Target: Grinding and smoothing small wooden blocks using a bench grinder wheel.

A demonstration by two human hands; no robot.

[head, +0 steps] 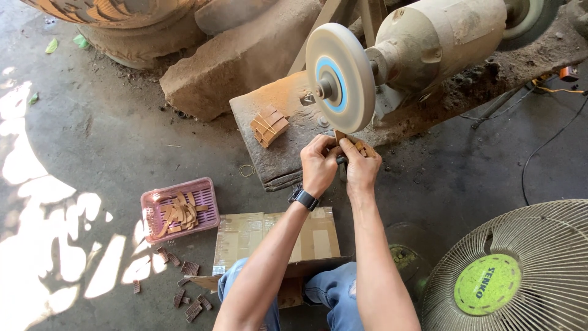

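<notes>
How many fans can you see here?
1. A round fan with a cream wire guard and green hub sits on the floor at lower right, partly cut off by the picture's edge; others may lie outside the view.

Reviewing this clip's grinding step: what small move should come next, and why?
Probably raise the wooden piece slightly to the grinding wheel. Both the left hand and right hand pinch it just under the wheel's lower rim; whether it touches yet is unclear.
</notes>
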